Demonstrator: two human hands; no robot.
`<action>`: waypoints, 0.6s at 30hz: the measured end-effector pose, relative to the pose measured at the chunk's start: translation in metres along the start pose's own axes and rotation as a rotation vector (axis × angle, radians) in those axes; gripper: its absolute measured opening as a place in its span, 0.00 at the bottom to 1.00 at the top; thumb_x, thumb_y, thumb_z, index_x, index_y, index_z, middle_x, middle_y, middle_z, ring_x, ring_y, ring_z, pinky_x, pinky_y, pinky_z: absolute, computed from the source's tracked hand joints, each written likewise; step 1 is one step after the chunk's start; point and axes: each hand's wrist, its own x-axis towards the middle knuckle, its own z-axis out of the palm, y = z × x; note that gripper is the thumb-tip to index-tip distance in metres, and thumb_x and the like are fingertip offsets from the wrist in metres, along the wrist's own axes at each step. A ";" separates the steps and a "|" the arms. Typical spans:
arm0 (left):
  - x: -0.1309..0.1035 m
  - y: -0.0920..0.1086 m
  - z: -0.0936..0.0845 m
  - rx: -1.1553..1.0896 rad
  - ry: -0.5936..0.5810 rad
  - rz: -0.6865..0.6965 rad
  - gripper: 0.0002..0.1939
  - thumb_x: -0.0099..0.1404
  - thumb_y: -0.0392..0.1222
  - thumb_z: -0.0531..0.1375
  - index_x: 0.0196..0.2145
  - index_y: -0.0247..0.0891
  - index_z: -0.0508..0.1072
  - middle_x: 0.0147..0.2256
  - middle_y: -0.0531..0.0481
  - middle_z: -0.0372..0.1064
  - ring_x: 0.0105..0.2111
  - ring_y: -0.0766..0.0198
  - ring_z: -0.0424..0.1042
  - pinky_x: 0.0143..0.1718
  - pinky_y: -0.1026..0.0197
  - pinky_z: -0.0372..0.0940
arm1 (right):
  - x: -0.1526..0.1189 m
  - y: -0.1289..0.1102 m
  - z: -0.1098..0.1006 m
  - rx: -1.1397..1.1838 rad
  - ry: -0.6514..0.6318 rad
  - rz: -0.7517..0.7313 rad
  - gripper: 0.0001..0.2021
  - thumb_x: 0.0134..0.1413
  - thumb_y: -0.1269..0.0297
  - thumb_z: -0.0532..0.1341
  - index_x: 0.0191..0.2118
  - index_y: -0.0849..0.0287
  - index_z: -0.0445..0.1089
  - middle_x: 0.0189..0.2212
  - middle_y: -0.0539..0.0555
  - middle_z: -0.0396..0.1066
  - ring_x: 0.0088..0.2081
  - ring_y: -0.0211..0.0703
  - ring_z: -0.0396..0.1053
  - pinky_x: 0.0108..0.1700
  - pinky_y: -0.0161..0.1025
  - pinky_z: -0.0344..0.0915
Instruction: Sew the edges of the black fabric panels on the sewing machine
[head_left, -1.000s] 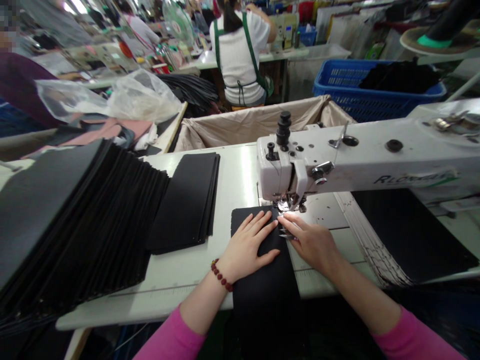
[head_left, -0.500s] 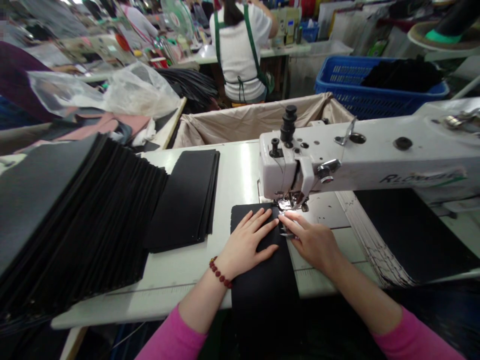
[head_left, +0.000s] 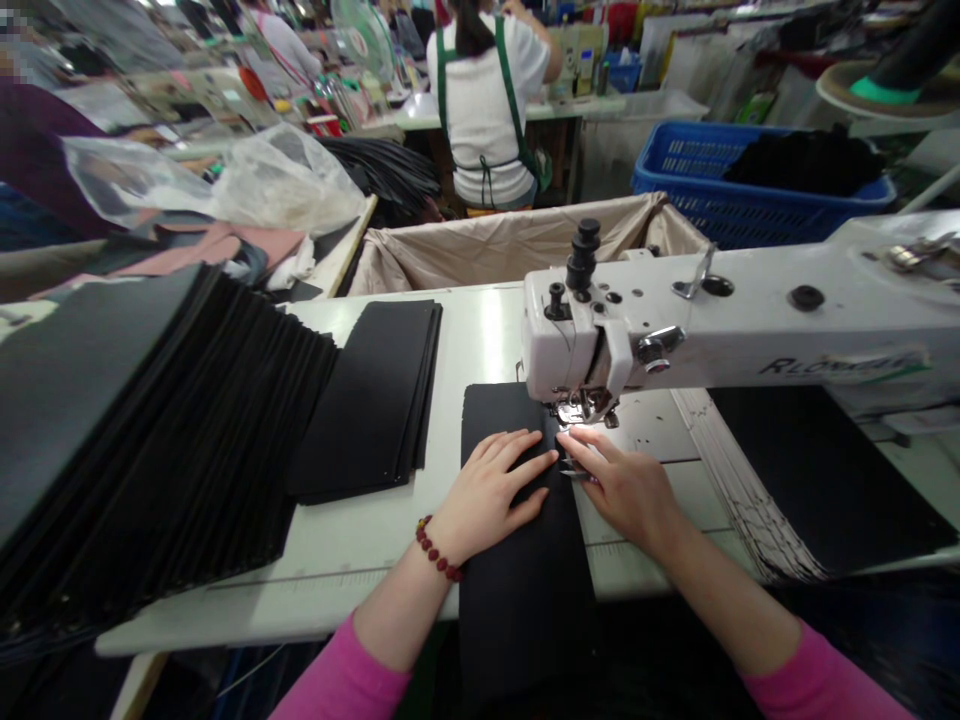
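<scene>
A black flat panel [head_left: 525,590], leather-like, lies under the needle area of the white sewing machine [head_left: 566,340] and hangs over the table's front edge. My left hand [head_left: 499,490] rests flat on it, fingers outstretched, a dark red bead bracelet at the wrist. Against the panel's right edge, just before the presser foot [head_left: 571,412], are the fingertips of my right hand [head_left: 630,490]. Two pointed metal blades, apparently thread snips [head_left: 574,472], stick out from under its curled fingers; their handles are hidden in the palm.
Left are a tall stack of black panels [head_left: 180,420] and a smaller pile [head_left: 367,400]. More panels with pale edges [head_left: 817,480] lie right, under the machine arm. Behind the table are a cloth-lined bin [head_left: 487,245], a blue basket [head_left: 675,180] and a seated co-worker [head_left: 487,120].
The black panel has slid a little forward, away from me, past the presser foot. My left hand's fingers have drawn slightly back; my right hand stays nearly in place.
</scene>
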 end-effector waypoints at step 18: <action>-0.001 -0.002 0.001 0.021 0.012 -0.004 0.21 0.69 0.43 0.55 0.60 0.48 0.65 0.62 0.46 0.58 0.61 0.52 0.57 0.63 0.44 0.53 | 0.000 0.000 0.000 0.008 -0.001 0.005 0.28 0.59 0.69 0.56 0.64 0.47 0.57 0.62 0.51 0.61 0.47 0.45 0.72 0.40 0.40 0.71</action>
